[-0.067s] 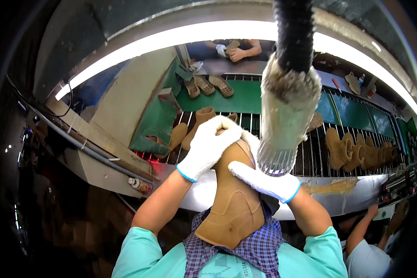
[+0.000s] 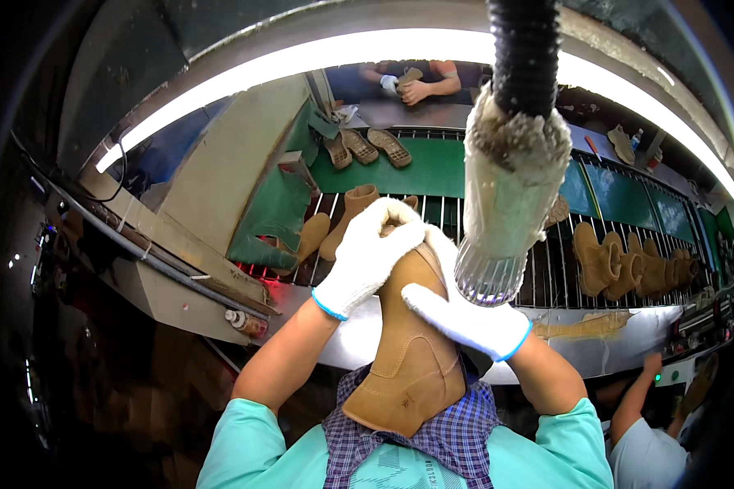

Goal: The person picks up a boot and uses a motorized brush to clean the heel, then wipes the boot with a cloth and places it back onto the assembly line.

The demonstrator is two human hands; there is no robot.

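Both my hands wear white gloves with blue cuffs and hold one tan suede boot (image 2: 412,359) against my apron, its shaft pointing down toward me. My left hand (image 2: 371,253) is closed over the boot's upper end. My right hand (image 2: 461,314) lies along the boot's right side, fingers wrapped on it. A dusty extraction hose with a ribbed clear nozzle (image 2: 501,220) hangs just right of my hands.
Beyond my hands runs a barred conveyor (image 2: 563,273) with several tan boots: one pair at the left (image 2: 338,224), a row at the right (image 2: 620,261). Loose soles (image 2: 367,147) lie on a green mat. Another person's hands (image 2: 412,85) work opposite; someone stands at lower right (image 2: 644,440).
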